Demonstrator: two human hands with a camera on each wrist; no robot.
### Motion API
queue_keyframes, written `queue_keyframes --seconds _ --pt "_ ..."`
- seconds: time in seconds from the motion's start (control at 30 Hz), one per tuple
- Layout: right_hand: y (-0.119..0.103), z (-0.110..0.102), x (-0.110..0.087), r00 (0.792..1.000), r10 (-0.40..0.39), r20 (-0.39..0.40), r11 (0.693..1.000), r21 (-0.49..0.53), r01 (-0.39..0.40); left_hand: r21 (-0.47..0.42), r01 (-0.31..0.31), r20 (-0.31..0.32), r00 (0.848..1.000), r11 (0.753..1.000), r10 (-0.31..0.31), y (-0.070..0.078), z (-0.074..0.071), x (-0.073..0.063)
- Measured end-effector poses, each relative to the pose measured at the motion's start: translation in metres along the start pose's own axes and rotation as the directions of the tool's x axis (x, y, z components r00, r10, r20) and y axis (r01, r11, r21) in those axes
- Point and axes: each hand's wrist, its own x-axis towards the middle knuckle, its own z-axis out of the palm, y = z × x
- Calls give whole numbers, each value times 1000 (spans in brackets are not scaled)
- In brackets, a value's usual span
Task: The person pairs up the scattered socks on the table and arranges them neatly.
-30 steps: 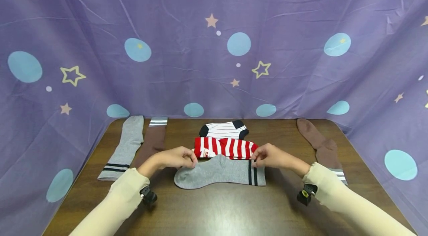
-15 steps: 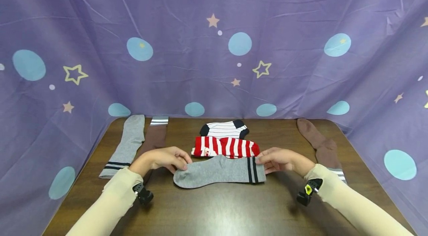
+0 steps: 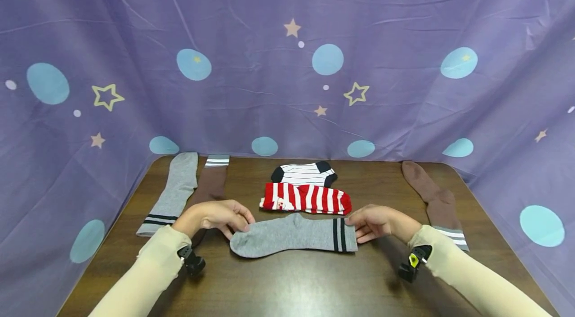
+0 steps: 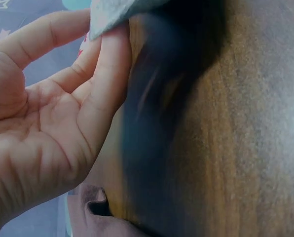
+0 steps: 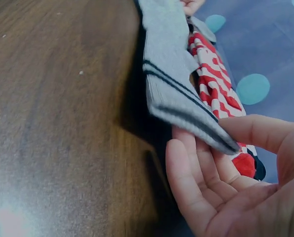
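A grey sock (image 3: 287,235) with two black stripes near its cuff stretches sideways between my hands, held a little above the table. At its toe end my left hand (image 3: 224,215) pinches the fabric between thumb and fingers. My right hand (image 3: 374,222) pinches the cuff, thumb on top and fingers beneath, as the right wrist view shows of the sock's opening (image 5: 196,126). Just behind it lies a red-and-white striped sock (image 3: 305,198), and beyond that a white ankle sock (image 3: 303,174) with dark toe and heel.
On the left lie another grey sock (image 3: 172,192) and a brown sock (image 3: 211,182), partly behind my left hand. A second brown sock (image 3: 437,199) lies at the right. The wooden table (image 3: 287,287) ends at a purple curtain (image 3: 251,67).
Both hands have shifted their holds outward toward the sock's ends, the right now with its fingers under the cuff. The grey sock has come slightly nearer, away from the red striped one.
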Motion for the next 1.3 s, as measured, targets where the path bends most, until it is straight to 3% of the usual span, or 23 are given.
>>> queue_keyframes --seconds 0.17,0.4,0.5,0.77,1.07,1.17,1.3 --pt "2 2 0 999 32 -31 999 -28 -33 27 26 -10 1000 999 -26 3 1 -2" --pt "-1 -2 -2 999 27 -43 999 -42 -29 57 34 -172 985 998 -24 8 5 5" --pt "0 -6 -3 999 18 -35 998 -65 -21 65 28 -213 977 997 -14 9 7 9" --pt "6 -17 -3 1000 1 12 994 -111 0 93 8 -229 973 996 13 12 14 13" --pt "4 -20 -3 1000 -7 5 994 -112 7 99 72 -232 972 993 -47 12 16 17" --pt "3 -18 -1 999 -28 -37 994 -106 24 98 56 -281 959 994 -27 8 17 20" --pt "4 -16 4 994 -69 -87 994 -85 62 87 58 -366 930 995 -22 5 16 25"
